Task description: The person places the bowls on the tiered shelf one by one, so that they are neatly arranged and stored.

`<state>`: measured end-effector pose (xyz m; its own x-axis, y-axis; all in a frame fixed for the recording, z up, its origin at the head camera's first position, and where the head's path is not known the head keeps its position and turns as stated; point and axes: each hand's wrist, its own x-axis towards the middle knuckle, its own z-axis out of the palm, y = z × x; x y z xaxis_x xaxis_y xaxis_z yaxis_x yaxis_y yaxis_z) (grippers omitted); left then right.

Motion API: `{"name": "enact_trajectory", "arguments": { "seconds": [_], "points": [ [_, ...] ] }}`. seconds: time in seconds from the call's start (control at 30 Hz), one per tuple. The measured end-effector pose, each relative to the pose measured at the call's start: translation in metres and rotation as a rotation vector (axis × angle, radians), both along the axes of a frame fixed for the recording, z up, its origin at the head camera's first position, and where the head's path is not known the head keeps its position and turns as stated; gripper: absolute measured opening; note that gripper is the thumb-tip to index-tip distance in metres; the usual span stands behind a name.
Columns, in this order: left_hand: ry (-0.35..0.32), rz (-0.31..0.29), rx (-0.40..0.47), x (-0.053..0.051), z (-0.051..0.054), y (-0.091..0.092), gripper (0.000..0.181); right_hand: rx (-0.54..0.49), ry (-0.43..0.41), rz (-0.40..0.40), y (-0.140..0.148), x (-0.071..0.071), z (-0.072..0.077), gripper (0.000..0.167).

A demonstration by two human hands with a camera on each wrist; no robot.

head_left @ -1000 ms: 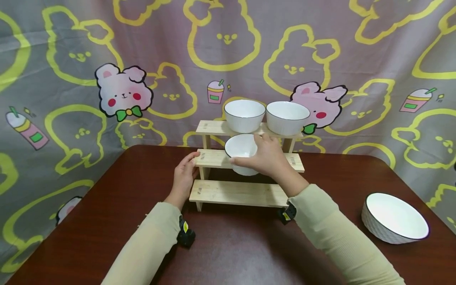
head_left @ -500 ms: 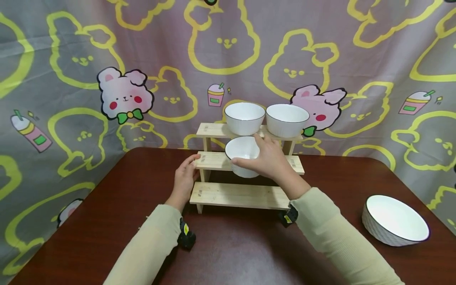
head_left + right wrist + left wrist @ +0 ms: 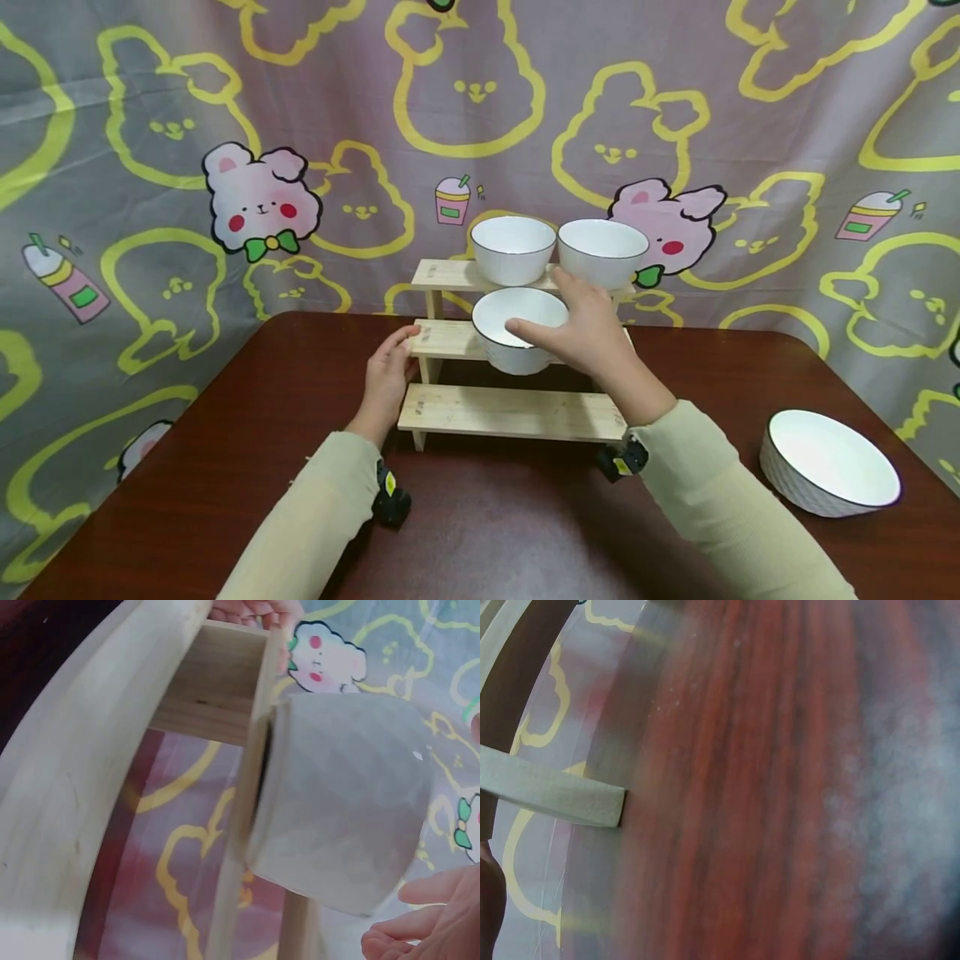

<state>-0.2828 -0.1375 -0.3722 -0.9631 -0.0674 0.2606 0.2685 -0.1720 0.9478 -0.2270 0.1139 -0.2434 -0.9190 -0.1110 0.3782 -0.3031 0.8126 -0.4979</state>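
Note:
A white bowl [image 3: 516,342] with a dark rim and textured sides sits on the middle tier of a three-tier wooden display stand [image 3: 513,411]. My right hand [image 3: 592,329] is spread at the bowl's right side, with the thumb over its near rim. In the right wrist view, fingers [image 3: 420,915] stand apart from the bowl's wall [image 3: 337,802]. My left hand [image 3: 387,371] grips the left end of the middle shelf. The left wrist view shows mostly tabletop, with a wooden stand piece [image 3: 562,796] at left.
Two white bowls, a left one [image 3: 513,254] and a right one [image 3: 606,254], stand side by side on the top tier. A larger white bowl [image 3: 828,462] rests on the dark red table [image 3: 487,525] at right. A patterned curtain [image 3: 337,83] hangs behind.
My right hand has loosened from the bowl and moved slightly right, uncovering more of it. The bowl stays on the middle tier. My left hand holds its place.

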Motion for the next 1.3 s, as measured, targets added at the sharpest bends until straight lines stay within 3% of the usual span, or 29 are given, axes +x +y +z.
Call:
{"name": "enact_trajectory", "arguments": {
  "seconds": [0.17, 0.27, 0.8, 1.13, 1.3],
  "points": [
    [-0.001, -0.002, -0.006, -0.002, -0.002, -0.001, 0.036, -0.049, 0.041, 0.017, 0.008, 0.012, 0.006, 0.090],
    [-0.004, 0.000, -0.014, -0.002, -0.002, -0.001, 0.036, -0.061, 0.028, -0.005, 0.013, 0.020, 0.010, 0.094],
    [0.000, -0.001, -0.012, -0.002, -0.002, -0.001, 0.035, -0.155, 0.130, -0.093, 0.044, 0.052, 0.018, 0.082],
    [-0.007, 0.003, -0.012, -0.002, 0.000, 0.001, 0.035, -0.155, 0.092, -0.174, 0.078, 0.067, 0.019, 0.082],
    [-0.013, 0.000, 0.011, -0.002, 0.001, 0.001, 0.035, -0.144, 0.034, -0.226, 0.096, 0.074, 0.016, 0.082]
  ]
}}
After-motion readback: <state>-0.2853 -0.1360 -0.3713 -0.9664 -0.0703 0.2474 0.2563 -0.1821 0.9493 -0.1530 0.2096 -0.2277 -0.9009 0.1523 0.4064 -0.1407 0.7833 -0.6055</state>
